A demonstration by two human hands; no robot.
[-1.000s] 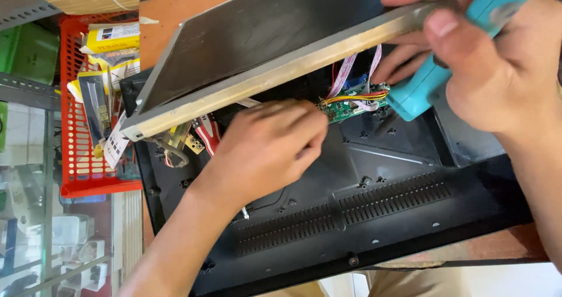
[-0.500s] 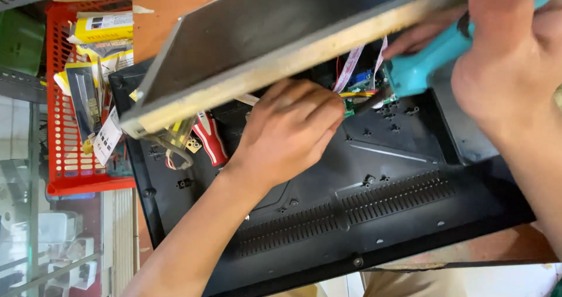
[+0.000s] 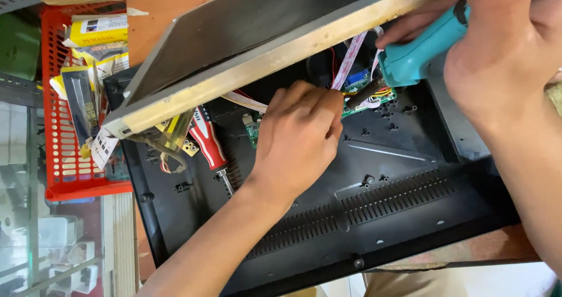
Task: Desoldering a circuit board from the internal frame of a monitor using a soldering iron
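The teal driver [image 3: 418,54] is gripped in the right hand [image 3: 503,51], fingers wrapped tight round its body, its tip down at the green board [image 3: 369,101] inside the black shell [image 3: 374,215]. The left hand [image 3: 298,139] rests curled just beside that tip, fingertips on the board's edge; whether it pinches anything I cannot tell. A raised panel [image 3: 257,39] tilts above, ribbon cables [image 3: 349,60] hanging from it. A red screwdriver [image 3: 208,142] lies in the shell; a red basket [image 3: 64,156] stands left.

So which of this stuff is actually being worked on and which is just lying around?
In use:
left hand at the green board
right hand with teal driver
ribbon cable
raised panel
black casing

Lying about:
red screwdriver
red basket of packets
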